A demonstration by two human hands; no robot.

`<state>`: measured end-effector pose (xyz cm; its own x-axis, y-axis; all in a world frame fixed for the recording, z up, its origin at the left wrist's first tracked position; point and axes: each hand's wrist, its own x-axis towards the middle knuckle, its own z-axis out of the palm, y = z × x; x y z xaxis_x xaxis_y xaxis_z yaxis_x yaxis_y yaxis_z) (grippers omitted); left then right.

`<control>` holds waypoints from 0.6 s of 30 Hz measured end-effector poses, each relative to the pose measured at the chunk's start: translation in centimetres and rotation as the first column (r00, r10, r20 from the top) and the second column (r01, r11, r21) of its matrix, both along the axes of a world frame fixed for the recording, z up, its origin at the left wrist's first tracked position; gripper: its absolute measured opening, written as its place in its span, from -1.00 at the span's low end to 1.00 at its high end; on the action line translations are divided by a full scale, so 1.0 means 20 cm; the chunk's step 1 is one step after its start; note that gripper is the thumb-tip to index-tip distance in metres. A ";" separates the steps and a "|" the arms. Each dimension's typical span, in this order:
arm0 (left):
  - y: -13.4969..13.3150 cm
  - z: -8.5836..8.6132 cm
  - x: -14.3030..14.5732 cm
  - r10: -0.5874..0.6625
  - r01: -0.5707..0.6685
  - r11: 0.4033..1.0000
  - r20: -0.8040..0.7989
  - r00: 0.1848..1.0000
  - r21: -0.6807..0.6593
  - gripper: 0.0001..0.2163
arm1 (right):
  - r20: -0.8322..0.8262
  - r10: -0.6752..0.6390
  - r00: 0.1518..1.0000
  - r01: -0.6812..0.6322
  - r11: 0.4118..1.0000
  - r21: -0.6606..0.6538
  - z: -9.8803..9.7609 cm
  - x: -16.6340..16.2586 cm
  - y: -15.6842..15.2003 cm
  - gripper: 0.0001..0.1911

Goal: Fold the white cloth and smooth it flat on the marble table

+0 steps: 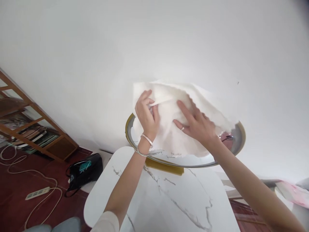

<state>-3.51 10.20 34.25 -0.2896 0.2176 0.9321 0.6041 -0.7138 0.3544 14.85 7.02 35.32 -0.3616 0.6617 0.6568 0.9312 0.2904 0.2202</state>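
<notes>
A thin white cloth with a wavy edge hangs in loose folds over an oval mirror, covering most of its glass. The mirror's rim is gold and grey, and a gold base shows beneath it. My left hand, with bracelets at the wrist, pinches a fold of the cloth between thumb and fingers at the upper left. Lower right of it, my right hand, wearing a ring, lies against the cloth with its fingers spread.
The mirror stands on a white marble-patterned table against a white wall. To the left are a wooden shelf, a black bag and a power strip with its cord on the red floor. Something pink sits at right.
</notes>
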 end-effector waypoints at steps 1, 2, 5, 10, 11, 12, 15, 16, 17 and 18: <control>0.00 -0.01 -0.02 -0.008 0.007 1.000 -0.014 1.000 -0.026 -0.94 | 0.036 -0.015 0.999 0.013 0.999 0.051 0.02 -0.03 0.01 -0.28; 0.01 -0.03 -0.04 -0.007 0.007 0.999 -0.015 1.000 -0.050 -0.92 | 0.077 -0.021 0.997 0.014 0.996 0.091 0.05 -0.06 0.01 -0.30; 0.01 -0.13 -0.11 0.006 -0.001 0.993 0.045 0.999 -0.114 -0.88 | 0.204 0.016 0.979 -0.038 0.994 0.103 0.11 -0.17 0.02 -0.38; 0.02 -0.33 -0.26 0.017 0.027 0.977 0.204 0.979 -0.212 -0.84 | 0.332 0.215 0.918 -0.179 0.974 -0.136 0.15 -0.41 0.07 -0.42; 0.02 -0.37 -0.29 0.033 0.019 0.974 0.225 0.974 -0.226 -0.83 | 0.324 0.281 0.904 -0.227 0.954 -0.194 0.14 -0.46 0.10 -0.43; 0.02 -0.41 -0.33 0.051 0.009 0.971 0.240 0.969 -0.239 -0.83 | 0.305 0.352 0.885 -0.279 0.925 -0.258 0.12 -0.52 0.12 -0.46; 0.01 -0.55 -0.43 0.093 -0.005 0.951 0.269 0.959 -0.309 -0.83 | 0.163 0.547 0.821 -0.407 0.762 -0.504 0.01 -0.70 0.20 -0.62; 0.00 -0.60 -0.46 0.109 -0.001 0.936 0.286 0.952 -0.351 -0.83 | 0.092 0.577 0.811 -0.431 0.696 -0.574 -0.04 -0.75 0.21 -0.66; 0.00 -0.67 -0.49 0.124 0.017 0.913 0.316 0.940 -0.408 -0.83 | 0.023 0.587 0.809 -0.448 0.643 -0.621 -0.10 -0.80 0.22 -0.70; -0.01 -0.74 -0.51 0.141 0.047 0.881 0.355 0.924 -0.470 -0.83 | -0.040 0.581 0.813 -0.466 0.609 -0.642 -0.16 -0.84 0.21 -0.74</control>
